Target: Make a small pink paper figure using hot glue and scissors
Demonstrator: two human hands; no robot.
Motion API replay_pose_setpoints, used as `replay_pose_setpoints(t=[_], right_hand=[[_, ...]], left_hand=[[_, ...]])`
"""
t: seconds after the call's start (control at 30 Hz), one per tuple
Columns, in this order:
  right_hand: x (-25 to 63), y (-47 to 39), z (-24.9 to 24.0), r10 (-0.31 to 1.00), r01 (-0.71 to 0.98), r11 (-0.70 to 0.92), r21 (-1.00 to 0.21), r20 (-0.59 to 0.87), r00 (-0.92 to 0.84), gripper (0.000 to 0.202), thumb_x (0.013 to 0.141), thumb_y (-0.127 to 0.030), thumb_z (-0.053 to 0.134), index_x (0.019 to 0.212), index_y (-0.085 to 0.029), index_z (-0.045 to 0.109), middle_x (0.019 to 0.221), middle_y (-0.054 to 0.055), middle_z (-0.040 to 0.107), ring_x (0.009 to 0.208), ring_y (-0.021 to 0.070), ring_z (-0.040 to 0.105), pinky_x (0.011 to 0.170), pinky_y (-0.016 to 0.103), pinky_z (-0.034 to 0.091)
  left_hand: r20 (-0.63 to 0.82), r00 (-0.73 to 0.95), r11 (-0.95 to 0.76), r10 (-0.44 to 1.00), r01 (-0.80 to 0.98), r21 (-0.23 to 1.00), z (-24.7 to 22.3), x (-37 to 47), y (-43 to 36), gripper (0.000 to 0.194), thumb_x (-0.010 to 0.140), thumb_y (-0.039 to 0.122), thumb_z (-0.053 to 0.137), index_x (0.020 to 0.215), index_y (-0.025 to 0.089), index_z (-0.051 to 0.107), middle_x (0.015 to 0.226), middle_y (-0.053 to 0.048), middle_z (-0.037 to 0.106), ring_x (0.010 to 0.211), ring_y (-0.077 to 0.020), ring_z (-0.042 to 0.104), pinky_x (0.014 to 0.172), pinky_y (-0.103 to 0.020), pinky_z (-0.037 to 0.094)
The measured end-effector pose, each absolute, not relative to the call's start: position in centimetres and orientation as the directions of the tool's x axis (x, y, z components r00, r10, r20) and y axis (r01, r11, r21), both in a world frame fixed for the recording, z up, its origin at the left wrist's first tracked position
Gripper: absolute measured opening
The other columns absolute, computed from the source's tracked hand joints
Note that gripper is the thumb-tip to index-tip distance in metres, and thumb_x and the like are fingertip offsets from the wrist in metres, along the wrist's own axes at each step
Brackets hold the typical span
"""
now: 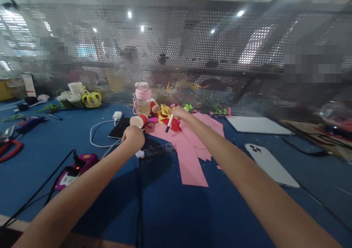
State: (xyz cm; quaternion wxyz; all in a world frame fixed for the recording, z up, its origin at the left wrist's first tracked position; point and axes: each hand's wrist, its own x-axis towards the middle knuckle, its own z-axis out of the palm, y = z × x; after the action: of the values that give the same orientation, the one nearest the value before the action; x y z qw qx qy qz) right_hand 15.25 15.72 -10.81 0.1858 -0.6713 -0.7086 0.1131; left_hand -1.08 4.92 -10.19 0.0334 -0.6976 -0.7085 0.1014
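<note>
Both arms reach forward over a blue table. My left hand [134, 137] is by the near edge of a black phone [121, 128], just below a red and white paper cup [139, 121]; its fingers are mostly hidden. My right hand [180, 113] reaches to the pile of red and yellow paper [165, 111], beside a white marker [169, 123] with a black tip pointing down; whether the fingers grip it cannot be made out. Pink paper sheets [191, 163] lie under and in front of the pile. A pink-lidded bottle [143, 99] stands behind the cup.
A purple power strip [88, 161] with black cables lies at left, near red-handled pliers [12, 151]. On the right are a white phone [271, 163] and a closed white laptop [258, 125]. A yellow woven basket [92, 99] stands before the perforated metal screen [165, 57].
</note>
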Motion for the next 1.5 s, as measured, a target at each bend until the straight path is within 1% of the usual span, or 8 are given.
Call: replay_pose_setpoints(t=[0.2, 0.33, 0.5, 0.73, 0.9, 1.07, 1.23, 1.5], right_hand=[[20.9, 9.3, -9.6, 0.924, 0.94, 0.082, -0.33, 0.378, 0.051, 0.024, 0.089, -0.019, 0.033, 0.104, -0.008, 0.049, 0.111, 0.019, 0.051, 0.111, 0.0272, 0.043, 0.084, 0.037, 0.039], [23.0, 2.6, -13.3, 0.852, 0.888, 0.436, -0.147, 0.386, -0.355, 0.02, 0.087, -0.016, 0.03, 0.089, -0.015, 0.049, 0.076, 0.008, 0.059, 0.064, 0.0177, 0.056, 0.054, 0.026, 0.04], [24.4, -2.3, -17.6, 0.641, 0.774, 0.624, 0.107, 0.497, -0.585, 0.031, 0.088, -0.017, 0.024, 0.083, -0.014, 0.054, 0.069, 0.009, 0.059, 0.055, 0.0153, 0.056, 0.042, 0.022, 0.034], [24.0, -3.5, -16.6, 0.688, 0.69, 0.716, -0.104, 0.273, -0.672, 0.047, 0.085, -0.047, 0.038, 0.114, -0.012, 0.05, 0.121, 0.017, 0.054, 0.086, 0.0214, 0.063, 0.059, 0.027, 0.047], [23.6, -4.1, -16.1, 0.702, 0.69, 0.711, -0.133, 0.08, -0.708, 0.076, 0.073, -0.057, 0.052, 0.133, -0.016, 0.033, 0.088, 0.008, 0.07, 0.065, 0.0222, 0.065, 0.05, 0.026, 0.04], [24.0, -4.4, -16.3, 0.746, 0.752, 0.659, -0.023, 0.146, -0.65, 0.076, 0.069, -0.057, 0.053, 0.128, -0.01, 0.042, 0.067, 0.008, 0.07, 0.053, 0.0211, 0.063, 0.043, 0.025, 0.032], [24.7, -4.5, -16.4, 0.682, 0.708, 0.703, 0.066, 0.216, -0.698, 0.051, 0.073, -0.023, 0.049, 0.122, -0.009, 0.05, 0.056, 0.003, 0.067, 0.045, 0.0154, 0.059, 0.042, 0.024, 0.032], [25.9, -3.5, -17.1, 0.578, 0.833, 0.552, 0.03, 0.707, -0.408, 0.035, 0.082, -0.018, 0.038, 0.109, -0.013, 0.059, 0.071, 0.005, 0.071, 0.039, 0.0098, 0.054, 0.045, 0.023, 0.043]], left_hand=[[-0.064, 0.256, -0.263, 0.965, 0.952, -0.158, -10.9, 0.9, 2.8, 0.049, 0.07, 0.031, 0.061, 0.107, 0.0, 0.053, 0.111, -0.027, 0.053, 0.106, -0.036, 0.048, 0.078, -0.042, 0.043], [-0.072, 0.346, -0.349, 0.936, 0.936, -0.046, -13.2, 1.7, 3.0, 0.066, 0.066, 0.044, 0.064, 0.113, 0.005, 0.042, 0.117, -0.026, 0.046, 0.106, -0.0364, 0.047, 0.076, -0.041, 0.043], [-0.044, 0.33, -0.329, 0.943, 0.944, 0.022, -15.3, 1.7, 3.8, 0.054, 0.073, 0.039, 0.058, 0.108, 0.003, 0.038, 0.104, -0.022, 0.053, 0.097, -0.0311, 0.054, 0.077, -0.035, 0.042], [0.065, 0.291, -0.291, 0.954, 0.957, -0.012, -15.1, 1.9, 3.4, 0.059, 0.07, 0.036, 0.062, 0.115, 0.009, 0.034, 0.113, -0.022, 0.045, 0.109, -0.0349, 0.043, 0.078, -0.043, 0.042], [0.04, 0.356, -0.358, 0.934, 0.933, 0.047, -15.3, 1.7, 3.6, 0.052, 0.072, 0.031, 0.061, 0.11, 0.008, 0.036, 0.108, -0.02, 0.047, 0.098, -0.0288, 0.052, 0.079, -0.039, 0.042], [-0.061, 0.383, -0.38, 0.922, 0.924, 0.047, -14.8, 1.6, 3.7, 0.041, 0.076, 0.031, 0.056, 0.103, 0.004, 0.04, 0.102, -0.022, 0.052, 0.093, -0.0277, 0.055, 0.079, -0.035, 0.042], [-0.057, 0.422, -0.42, 0.905, 0.907, 0.045, -14.8, 2.1, 3.0, 0.054, 0.076, 0.04, 0.055, 0.111, 0.003, 0.038, 0.109, -0.022, 0.052, 0.102, -0.0296, 0.05, 0.081, -0.037, 0.041], [0.062, 0.535, -0.533, 0.843, 0.845, -0.042, -16.2, 2.8, 2.5, 0.061, 0.085, 0.038, 0.039, 0.133, 0.008, 0.02, 0.141, -0.02, 0.024, 0.131, -0.0277, 0.019, 0.101, -0.047, 0.021]])
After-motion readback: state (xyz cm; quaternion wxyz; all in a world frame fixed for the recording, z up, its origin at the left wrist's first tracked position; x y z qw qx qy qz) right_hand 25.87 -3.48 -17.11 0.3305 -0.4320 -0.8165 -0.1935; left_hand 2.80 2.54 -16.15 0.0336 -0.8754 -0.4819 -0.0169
